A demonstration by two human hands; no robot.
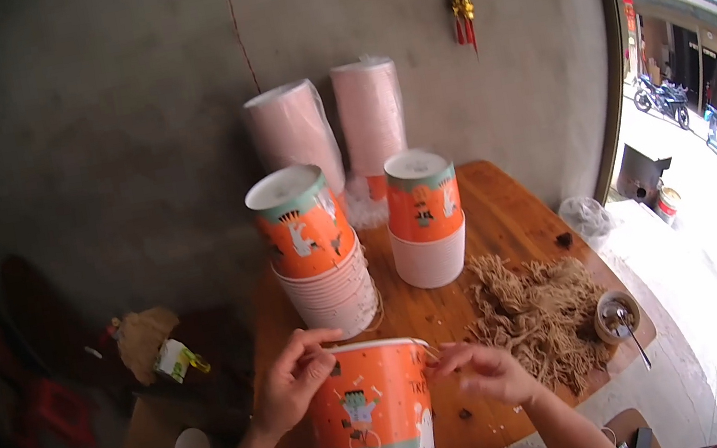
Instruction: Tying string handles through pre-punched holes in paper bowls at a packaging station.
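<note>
An orange paper bucket (pixel 370 405) with cartoon figures and a teal band stands upright at the near edge of the wooden table (pixel 506 210). My left hand (pixel 292 380) grips its rim on the left side. My right hand (pixel 487 372) pinches at the rim on the right, fingers closed on a thin cord or handle end that is too small to make out. A heap of brown twine pieces (pixel 536 308) lies just right of my right hand.
Two stacks of upside-down orange buckets (pixel 314 250) (pixel 425 218) stand mid-table, with two wrapped pink stacks (pixel 334 129) behind against the grey wall. A small bowl with a spoon (pixel 619 317) sits at the right edge. Cups and clutter lie on the floor at left.
</note>
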